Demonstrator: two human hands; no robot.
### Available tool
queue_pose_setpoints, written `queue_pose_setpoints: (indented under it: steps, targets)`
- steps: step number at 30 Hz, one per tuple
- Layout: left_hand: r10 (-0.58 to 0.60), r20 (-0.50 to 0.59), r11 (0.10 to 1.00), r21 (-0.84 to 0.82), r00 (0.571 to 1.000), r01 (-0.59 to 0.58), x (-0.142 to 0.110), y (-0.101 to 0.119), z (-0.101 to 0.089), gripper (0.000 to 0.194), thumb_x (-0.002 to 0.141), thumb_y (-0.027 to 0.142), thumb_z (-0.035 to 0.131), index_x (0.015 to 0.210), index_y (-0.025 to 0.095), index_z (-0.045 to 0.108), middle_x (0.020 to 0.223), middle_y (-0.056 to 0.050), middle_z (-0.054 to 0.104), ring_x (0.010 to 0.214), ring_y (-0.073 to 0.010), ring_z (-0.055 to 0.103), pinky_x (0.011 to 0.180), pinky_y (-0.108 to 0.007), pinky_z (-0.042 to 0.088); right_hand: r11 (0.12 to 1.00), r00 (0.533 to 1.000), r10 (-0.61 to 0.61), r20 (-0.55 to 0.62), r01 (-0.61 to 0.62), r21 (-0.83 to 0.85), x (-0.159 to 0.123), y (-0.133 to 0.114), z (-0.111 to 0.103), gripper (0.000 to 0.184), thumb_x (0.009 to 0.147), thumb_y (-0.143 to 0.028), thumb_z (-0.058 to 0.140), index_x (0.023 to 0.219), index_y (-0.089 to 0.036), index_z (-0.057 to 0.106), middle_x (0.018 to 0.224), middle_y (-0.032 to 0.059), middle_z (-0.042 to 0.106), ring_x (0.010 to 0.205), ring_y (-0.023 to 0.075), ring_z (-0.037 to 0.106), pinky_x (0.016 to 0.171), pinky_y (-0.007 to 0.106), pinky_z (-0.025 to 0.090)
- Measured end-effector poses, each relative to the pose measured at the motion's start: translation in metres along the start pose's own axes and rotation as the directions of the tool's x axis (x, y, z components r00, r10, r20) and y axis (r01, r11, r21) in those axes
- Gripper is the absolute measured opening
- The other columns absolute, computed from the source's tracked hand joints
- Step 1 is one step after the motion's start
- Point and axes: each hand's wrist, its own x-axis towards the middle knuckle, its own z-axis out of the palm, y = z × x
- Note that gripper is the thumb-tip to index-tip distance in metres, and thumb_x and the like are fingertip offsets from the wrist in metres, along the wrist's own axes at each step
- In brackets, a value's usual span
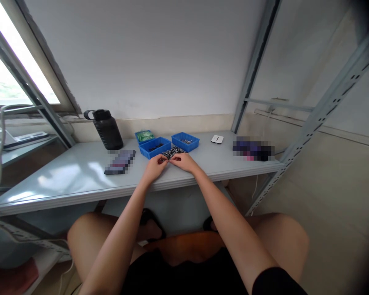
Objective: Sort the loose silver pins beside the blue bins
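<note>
My left hand and my right hand meet at the near side of a pile of small metal pieces, dark and silvery, perhaps screws. Both hands are closed in a pinch, fingertips almost touching. Whatever lies between the fingers is too small to make out. Just behind my left hand stands a blue bin with dark small parts in it. A second blue bin, behind my right hand, holds some silvery pieces. Farther back, a smaller blue box contains something green.
A large dark water bottle and a phone-like flat object are on the left of the table. To the right lie a white square item and a blurred dark bundle. Metal shelf posts rise at both ends.
</note>
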Motion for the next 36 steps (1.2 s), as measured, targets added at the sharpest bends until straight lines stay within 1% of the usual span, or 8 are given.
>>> queue_pose_setpoints:
  steps: [6,10,14,22,25,28,32,36]
  targets:
    - [-0.025,-0.006,0.999,-0.041,1.0,0.025,-0.0022,0.0012,0.0002,0.01,0.086,0.024,0.058,0.088,0.015,0.06,0.078,0.0,0.066,0.073,-0.0151,0.062,0.07,-0.03,0.049,1.0,1.0,0.007,-0.029,-0.007,0.0,-0.0009,-0.0005,-0.0008,0.022,0.086,-0.035,0.056,0.084,-0.018,0.071,0.084,0.0031,0.071,0.079,0.0159,0.062,0.073,0.025,0.042]
    - [-0.021,-0.006,0.999,-0.026,1.0,0.02,-0.0009,0.0005,0.0,0.015,0.087,0.029,0.061,0.088,0.013,0.061,0.08,-0.001,0.064,0.074,-0.0146,0.062,0.073,-0.033,0.05,1.0,0.999,0.01,-0.042,-0.009,0.009,-0.0019,-0.0036,-0.0017,0.026,0.086,-0.04,0.056,0.082,-0.018,0.07,0.082,0.0029,0.071,0.078,0.0155,0.061,0.071,0.024,0.041]
    - [-0.031,0.035,1.0,-0.002,0.999,0.031,0.0006,-0.0006,-0.0005,0.022,0.089,0.034,0.059,0.09,0.013,0.063,0.081,-0.001,0.065,0.074,-0.0147,0.062,0.073,-0.034,0.051,1.0,0.999,0.006,-0.045,-0.005,0.022,-0.0024,-0.0041,-0.0018,0.028,0.086,-0.042,0.056,0.082,-0.018,0.07,0.083,0.0028,0.071,0.078,0.0152,0.061,0.072,0.024,0.041]
    - [-0.032,0.093,0.999,0.024,0.995,0.03,-0.0013,0.0018,-0.0025,0.025,0.09,0.037,0.058,0.09,0.013,0.065,0.083,-0.002,0.067,0.077,-0.0159,0.064,0.076,-0.035,0.052,1.0,0.999,-0.001,-0.035,0.002,0.018,-0.0003,-0.0004,-0.0005,0.021,0.086,-0.032,0.055,0.087,-0.018,0.069,0.083,0.0025,0.07,0.077,0.0148,0.06,0.07,0.024,0.041]
    - [-0.026,0.089,0.999,0.027,0.996,0.023,-0.0021,0.0025,-0.0031,0.025,0.09,0.037,0.057,0.091,0.014,0.066,0.086,-0.003,0.069,0.08,-0.0166,0.065,0.078,-0.036,0.051,1.0,1.0,-0.006,-0.016,0.006,0.02,-0.0001,-0.001,-0.0007,0.018,0.086,-0.028,0.054,0.085,-0.019,0.069,0.082,0.0015,0.07,0.076,0.0143,0.059,0.07,0.024,0.04]
    - [-0.024,0.081,0.999,0.031,0.996,0.022,-0.0019,0.0025,-0.0031,0.024,0.09,0.036,0.058,0.094,0.014,0.066,0.089,-0.003,0.069,0.082,-0.0167,0.065,0.08,-0.037,0.051,1.0,1.0,0.006,-0.01,-0.005,0.026,0.0005,-0.0008,-0.0008,0.019,0.086,-0.027,0.052,0.08,-0.018,0.067,0.076,0.0007,0.068,0.072,0.0134,0.058,0.069,0.023,0.039]
    - [-0.036,0.063,0.999,0.042,0.997,0.034,-0.0012,0.0011,-0.0021,0.024,0.091,0.037,0.058,0.095,0.014,0.066,0.091,-0.004,0.069,0.085,-0.0174,0.065,0.082,-0.038,0.051,0.999,0.999,0.031,-0.029,-0.03,0.037,0.0016,-0.0002,-0.0006,0.02,0.088,-0.027,0.05,0.079,-0.017,0.065,0.074,0.0005,0.066,0.069,0.0128,0.056,0.068,0.023,0.039]
    - [-0.049,0.066,0.998,0.05,0.997,0.046,-0.0006,0.0,-0.001,0.026,0.091,0.038,0.057,0.096,0.014,0.066,0.09,-0.004,0.069,0.083,-0.0171,0.065,0.08,-0.037,0.051,0.998,0.998,0.046,-0.044,-0.044,0.048,0.0017,-0.0006,-0.0008,0.021,0.088,-0.028,0.05,0.078,-0.017,0.064,0.074,0.0008,0.066,0.07,0.0131,0.056,0.069,0.023,0.039]
